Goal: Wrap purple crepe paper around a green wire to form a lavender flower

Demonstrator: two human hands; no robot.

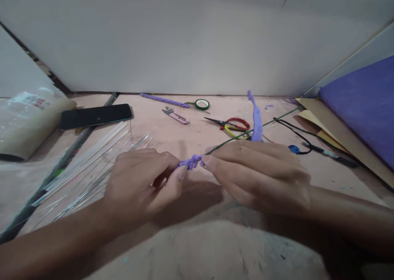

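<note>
My left hand [144,181] and my right hand [255,175] meet at the middle of the pink table, fingertips pinching a small twisted piece of purple material [191,161] on a thin green wire [234,138]. The wire runs from my fingers toward the back right. A purple strip [256,118] rises just behind my right hand; whether it joins the twisted piece is hidden by my fingers.
Behind the hands lie red-handled scissors [235,124], pink thread snips [176,115], a green tape roll [202,104] and a purple braided cord [164,100]. A black phone [96,115], clear plastic sticks [92,161] and a bottle [27,120] are at left. Purple sheet [366,103] and black cable [308,138] lie at right.
</note>
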